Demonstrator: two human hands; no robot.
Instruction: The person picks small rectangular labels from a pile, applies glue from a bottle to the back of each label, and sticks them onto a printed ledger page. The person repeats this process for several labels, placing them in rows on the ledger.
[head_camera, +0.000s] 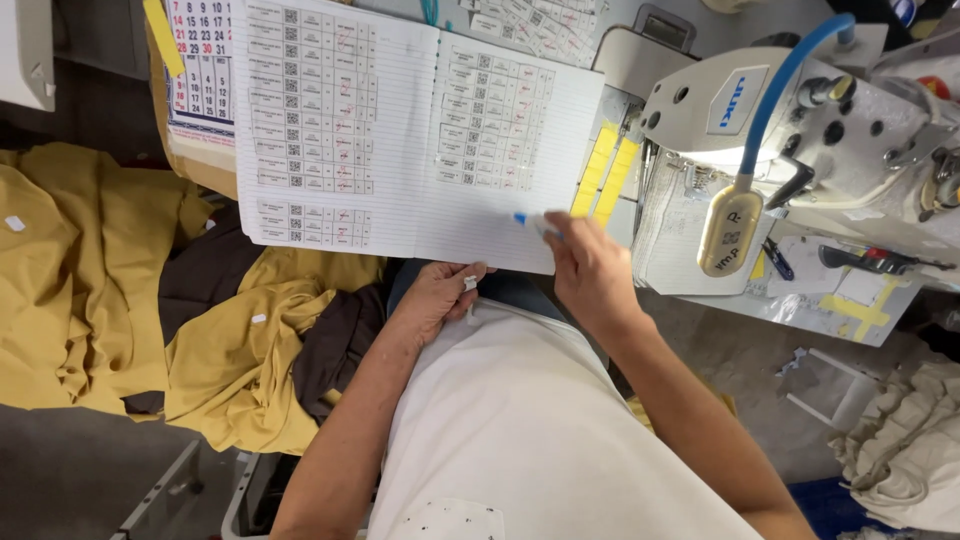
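Here the right hand (592, 272) rests on the lower edge of the open lined notebook (420, 130), its fingers closed around a small blue-and-white stick (535, 224) whose tip touches the right-hand page near the bottom. Whether that stick is a glue stick or a marker cannot be told. The left hand (435, 297) sits just below the notebook's lower edge, close to the person's body, with its fingers curled around a small white paper slip (469, 285). Both pages of the notebook carry rows of small printed labels stuck in columns; the left page is nearly full, and the right page is filled only in its upper part.

The notebook lies open on the tabletop, its right edge beside a strip of yellow tags (604, 180). Just right of those stands a white sewing machine (800, 110) with a blue hose (780, 90) curving over it and a cream-coloured tag hanging from it. A wall calendar (203, 70) lies under the notebook's upper left corner. Mustard-yellow garments (90, 280) and dark brown fabric (335, 345) are heaped to the left, beside the person's left arm. Cream cloth (905, 450) is bunched at the lower right.
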